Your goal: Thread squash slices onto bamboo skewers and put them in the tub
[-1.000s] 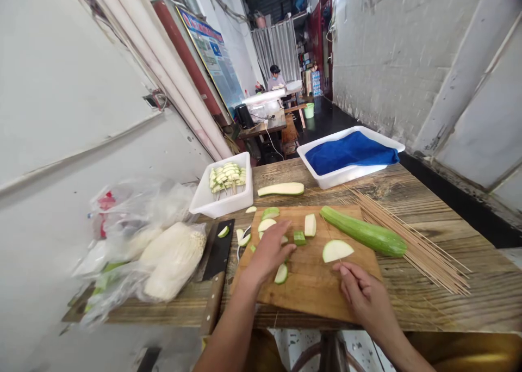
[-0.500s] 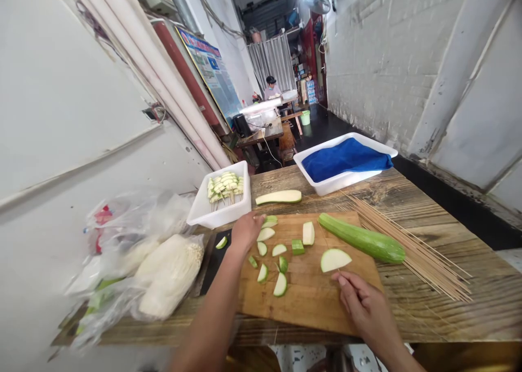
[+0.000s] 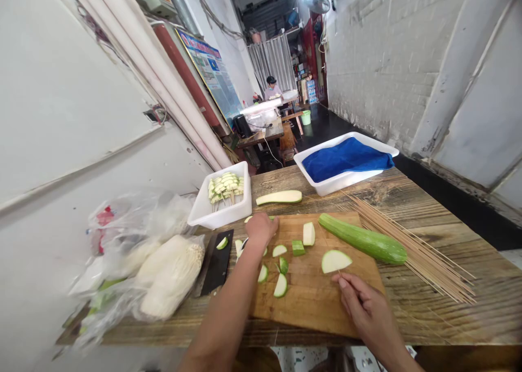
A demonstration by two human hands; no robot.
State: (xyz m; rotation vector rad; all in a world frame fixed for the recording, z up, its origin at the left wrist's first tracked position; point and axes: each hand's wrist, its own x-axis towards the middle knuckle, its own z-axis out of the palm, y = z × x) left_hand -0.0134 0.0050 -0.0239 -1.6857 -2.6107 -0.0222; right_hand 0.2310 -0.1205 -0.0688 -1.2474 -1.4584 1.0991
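Note:
A wooden cutting board (image 3: 314,301) lies on the wooden table with several pale green zucchini slices (image 3: 280,285) and one large slice (image 3: 335,260) on it. My left hand (image 3: 260,229) reaches to the board's far left corner, fingers curled over small zucchini pieces there; what it holds is hidden. My right hand (image 3: 364,305) rests at the board's near right edge, pinching a thin bamboo skewer (image 3: 331,242) that points toward the large slice. A whole zucchini (image 3: 362,240) lies across the board's right side.
A cleaver (image 3: 218,260) lies left of the board. Behind it stands a white tub of skewered zucchini (image 3: 222,195); a zucchini half (image 3: 279,197) and a white tray with a blue cloth (image 3: 346,159) sit further back. Loose skewers (image 3: 411,247) fan out right. Bagged enoki mushrooms (image 3: 169,268) lie left. A person sits far back.
My left hand has moved from the board's middle to its far left corner, over the small pieces there. My right hand has stayed put with the skewer.

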